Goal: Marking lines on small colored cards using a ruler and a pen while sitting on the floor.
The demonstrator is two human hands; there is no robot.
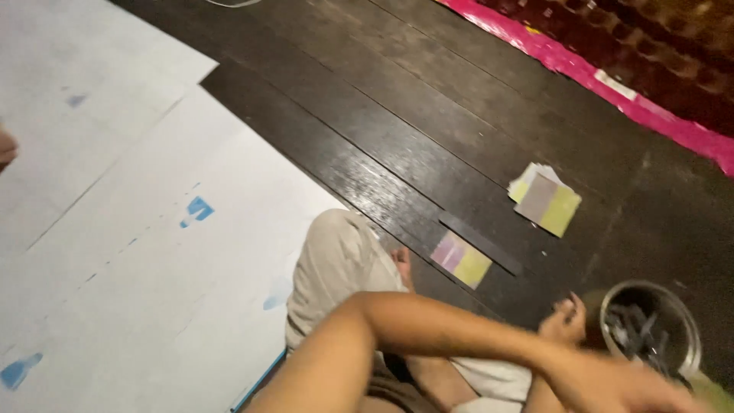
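— Reaching, by the look of it: the left hand (623,386) crosses low over the lap and ends just beside a glass jar (612,310). Is it holding anything?

— I cannot tell; it is smeared by motion, so open or clenched is unclear. The right hand (566,317), just beyond it and touching-close to the jar's side, has its fingers curled, and whether they pinch something is hidden.

— And the jar itself?

— Round, clear, standing upright on the floor (397,115), with a heap of small dark pieces (638,329) inside. I'd judge that picking one out calls for a fingertip pinch through the open mouth while the jar is kept steady.

— Beyond the hands?

— A pastel card (460,260) up and to their left, touching a thin dark strip (482,243). Farther off lies a small stack of similar cards (547,200), slightly fanned. Well away to the left are big white paper sheets (153,229), and farthest of all a pink-edged mat (581,65).
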